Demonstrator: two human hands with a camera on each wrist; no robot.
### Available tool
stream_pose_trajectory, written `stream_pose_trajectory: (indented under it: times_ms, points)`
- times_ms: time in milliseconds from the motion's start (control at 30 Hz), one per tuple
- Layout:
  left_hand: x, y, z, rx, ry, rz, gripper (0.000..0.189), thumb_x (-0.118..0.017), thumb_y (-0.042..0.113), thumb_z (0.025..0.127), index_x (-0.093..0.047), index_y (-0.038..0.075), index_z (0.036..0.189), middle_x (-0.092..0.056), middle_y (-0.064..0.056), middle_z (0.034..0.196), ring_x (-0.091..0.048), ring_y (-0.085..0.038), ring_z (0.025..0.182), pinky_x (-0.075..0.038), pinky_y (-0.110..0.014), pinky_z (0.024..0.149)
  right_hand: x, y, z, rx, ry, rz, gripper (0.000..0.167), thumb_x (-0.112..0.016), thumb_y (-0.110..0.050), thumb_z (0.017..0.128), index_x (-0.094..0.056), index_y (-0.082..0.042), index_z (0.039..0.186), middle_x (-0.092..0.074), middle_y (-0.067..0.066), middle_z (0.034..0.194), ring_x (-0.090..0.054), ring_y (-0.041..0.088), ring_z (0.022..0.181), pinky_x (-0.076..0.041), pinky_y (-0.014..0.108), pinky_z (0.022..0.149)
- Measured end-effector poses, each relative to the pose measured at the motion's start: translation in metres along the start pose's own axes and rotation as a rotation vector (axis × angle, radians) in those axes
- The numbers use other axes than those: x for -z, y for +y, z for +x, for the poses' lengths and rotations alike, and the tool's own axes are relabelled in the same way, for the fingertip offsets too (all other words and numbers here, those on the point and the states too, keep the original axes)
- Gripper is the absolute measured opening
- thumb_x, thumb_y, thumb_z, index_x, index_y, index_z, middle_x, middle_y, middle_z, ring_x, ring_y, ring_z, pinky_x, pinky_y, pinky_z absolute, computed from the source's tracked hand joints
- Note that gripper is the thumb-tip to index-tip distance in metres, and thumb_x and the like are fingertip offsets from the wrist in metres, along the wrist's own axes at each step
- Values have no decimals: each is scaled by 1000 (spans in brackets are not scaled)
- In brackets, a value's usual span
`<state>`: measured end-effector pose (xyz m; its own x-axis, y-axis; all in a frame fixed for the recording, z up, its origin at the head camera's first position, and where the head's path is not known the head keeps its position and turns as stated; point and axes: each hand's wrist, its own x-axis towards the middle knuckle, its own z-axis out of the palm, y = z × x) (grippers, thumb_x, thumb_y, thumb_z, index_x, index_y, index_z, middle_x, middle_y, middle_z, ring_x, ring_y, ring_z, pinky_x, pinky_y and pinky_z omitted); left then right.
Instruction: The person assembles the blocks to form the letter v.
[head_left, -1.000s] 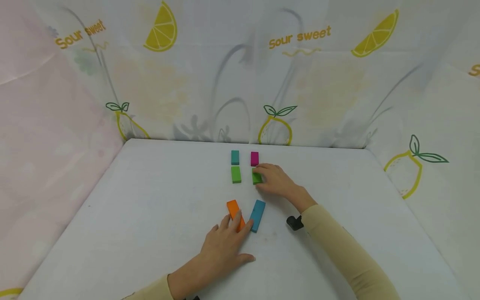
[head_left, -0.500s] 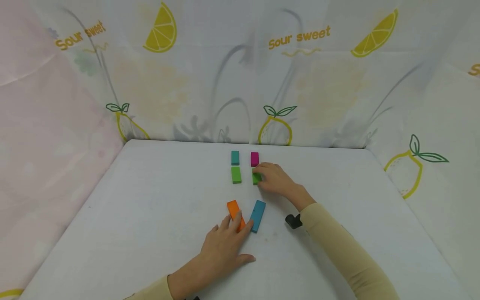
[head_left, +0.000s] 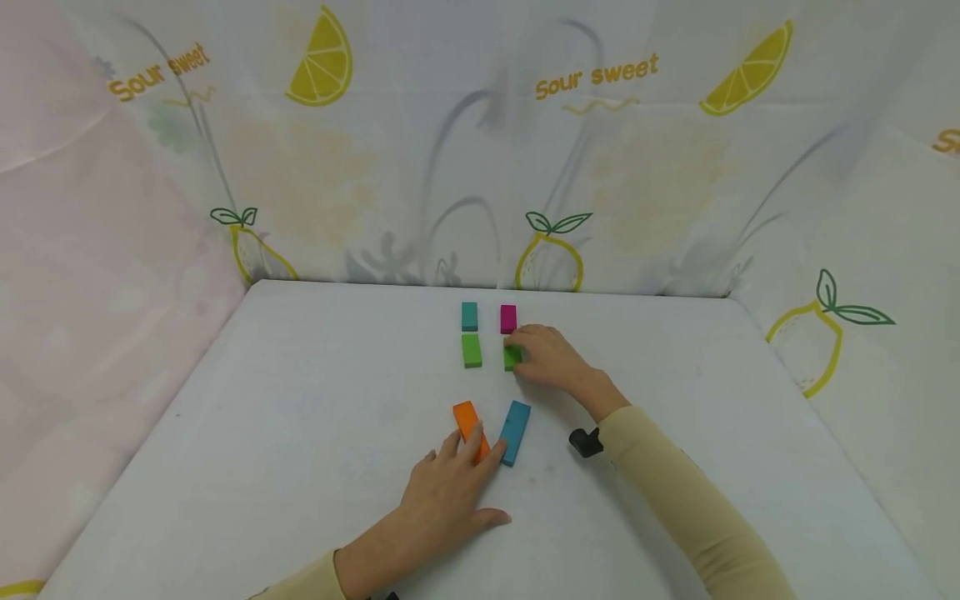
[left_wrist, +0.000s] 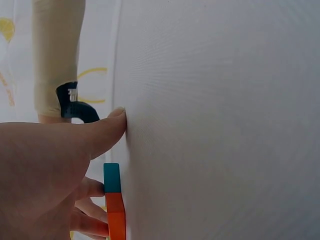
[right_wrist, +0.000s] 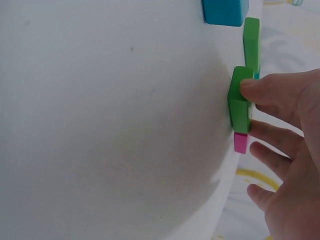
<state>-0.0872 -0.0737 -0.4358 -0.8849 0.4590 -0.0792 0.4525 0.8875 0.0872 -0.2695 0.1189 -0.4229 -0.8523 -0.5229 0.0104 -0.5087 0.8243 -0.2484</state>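
My left hand [head_left: 446, 496] rests palm down with its fingers extended. Two fingertips lie on the orange block [head_left: 467, 413], and the index fingertip reaches the near end of the blue block [head_left: 517, 427] beside it. These two blocks slant toward each other at their near ends. Farther back, my right hand [head_left: 553, 358] pinches a green block [right_wrist: 240, 102], thumb at one end and a finger at the other. In the head view that hand covers much of the block. Just behind it lies a magenta block [head_left: 508, 318].
Left of the right hand's block, a second green block [head_left: 472, 351] lies with a teal block [head_left: 469, 317] behind it. All stand on a white table [head_left: 300, 400]. A patterned cloth [head_left: 420, 167] rises along the table's back edge. A black wrist strap piece [head_left: 587, 442] shows under the right sleeve.
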Motion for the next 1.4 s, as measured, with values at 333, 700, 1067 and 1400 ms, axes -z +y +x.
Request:
stream_pose_trajectory:
  times_ms: [333, 700, 1067, 1400]
  points:
    - [1, -1, 0, -2, -5, -20, 85, -61, 73, 81, -41, 30, 151, -41, -11, 156, -48, -37, 134, -55, -53, 91, 3, 1, -4, -5, 28, 33, 36, -69, -19, 89, -67, -11, 124, -63, 8, 136, -51, 29, 134, -35, 51, 117]
    - [1, -2, 0, 0, -16, -20, 85, -60, 75, 81, -41, 31, 152, -41, -11, 157, -47, -37, 134, -56, -53, 90, 11, -3, -10, -1, 70, 37, 33, -69, -19, 89, -70, -12, 121, -65, 7, 133, -53, 29, 131, -36, 50, 116]
    - [1, -1, 0, -11, -4, -36, 83, -60, 73, 82, -43, 30, 151, -42, -11, 156, -49, -37, 133, -56, -53, 89, 15, -5, -26, 15, 109, 40, 32, -69, -20, 88, -70, -12, 119, -66, 6, 130, -53, 28, 130, -36, 50, 116]
    - [-1, -2, 1, -14, -2, -50, 84, -61, 73, 82, -43, 29, 151, -43, -11, 155, -50, -39, 132, -56, -55, 88, 17, -8, -39, 10, 119, 40, 34, -73, -24, 88, -70, -13, 121, -67, 5, 128, -53, 28, 128, -36, 51, 115]
